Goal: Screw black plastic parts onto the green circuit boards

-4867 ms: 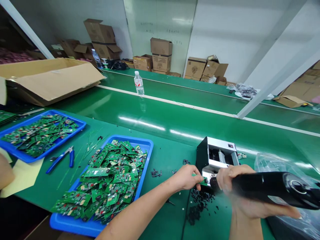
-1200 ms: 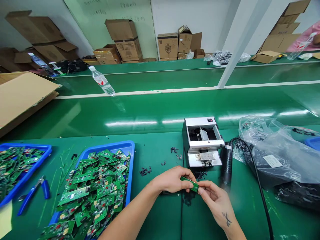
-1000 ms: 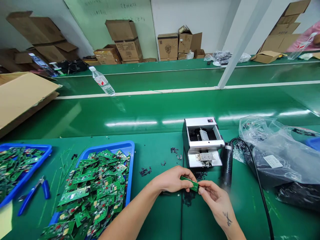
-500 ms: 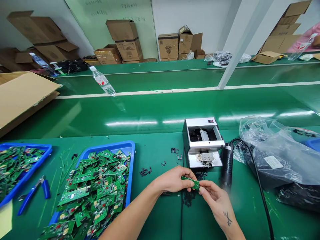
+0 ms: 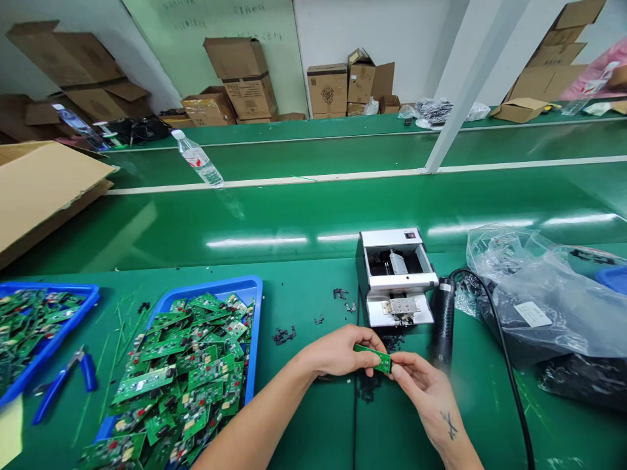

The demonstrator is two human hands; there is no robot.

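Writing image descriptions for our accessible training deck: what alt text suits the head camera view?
The left hand and right hand hold a small green circuit board above a green workbench. Nearby are a blue tray heaped with circuit boards, a silver-and-black benchtop machine and a black corded tool.

Glossy green bench (image 5: 313, 215), brushed-metal press (image 5: 396, 277), crinkled clear plastic bag (image 5: 539, 294).

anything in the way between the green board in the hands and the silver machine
Nothing blocks it. The green board, pinched between the left hand and right hand, sits just in front of the silver machine. Only a few small black plastic bits lie between them, low on the green bench.
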